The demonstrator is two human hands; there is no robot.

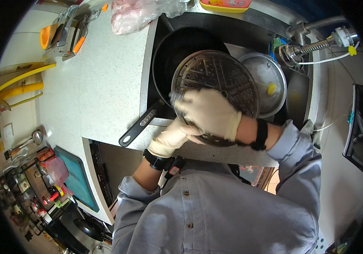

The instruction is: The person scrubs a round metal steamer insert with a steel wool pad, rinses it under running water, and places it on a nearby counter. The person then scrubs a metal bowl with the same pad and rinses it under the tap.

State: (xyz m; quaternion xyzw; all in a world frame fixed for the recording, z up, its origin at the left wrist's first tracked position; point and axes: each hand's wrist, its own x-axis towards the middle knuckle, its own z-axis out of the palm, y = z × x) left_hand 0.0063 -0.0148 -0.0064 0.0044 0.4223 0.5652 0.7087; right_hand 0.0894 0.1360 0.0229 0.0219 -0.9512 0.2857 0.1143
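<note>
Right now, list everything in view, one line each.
Steamer rack: one, silver metal, perforated, held over the sink.
Frying pan: one, black, in the sink, handle over the counter edge.
Pot lid: one, silver with a yellow knob, right of the rack.
Faucet: one, metal, upper right.
Plastic bag: one, clear and pinkish, on the counter, top.
Counter: one, white speckled, left of the sink.
Cutting board: one, teal, lower left.
Left hand: cream glove, grip on the rack's lower rim.
Right hand: cream glove, pressed on the rack's face.

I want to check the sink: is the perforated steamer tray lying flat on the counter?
No, both gloved hands hold the steamer tray tilted above the black pan in the sink.
</note>
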